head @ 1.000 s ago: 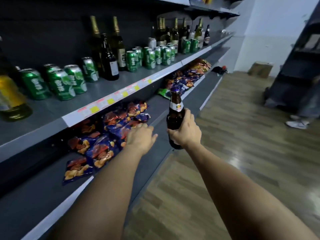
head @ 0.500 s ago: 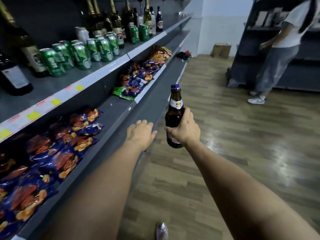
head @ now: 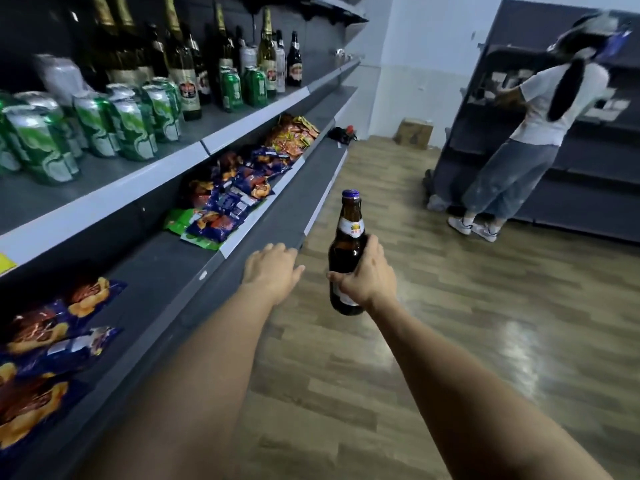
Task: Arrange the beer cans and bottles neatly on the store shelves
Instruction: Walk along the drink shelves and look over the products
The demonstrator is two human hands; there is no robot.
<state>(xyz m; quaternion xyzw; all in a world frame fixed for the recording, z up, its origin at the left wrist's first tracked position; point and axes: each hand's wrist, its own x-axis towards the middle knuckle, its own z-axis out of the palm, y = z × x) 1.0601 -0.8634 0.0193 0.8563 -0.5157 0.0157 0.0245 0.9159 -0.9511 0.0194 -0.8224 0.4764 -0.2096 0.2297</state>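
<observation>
Between curled right-hand fingers: one brown beer bottle, upright.
Right hand grips its lower body; left hand just beside, fingers relaxed, holding nothing, before the shelf edge.

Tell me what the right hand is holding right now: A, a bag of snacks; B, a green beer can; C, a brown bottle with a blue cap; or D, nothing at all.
C. The right hand has its fingers wrapped round the body of an upright brown bottle with a blue cap, out over the floor, while the green cans sit on the upper shelf.
</observation>
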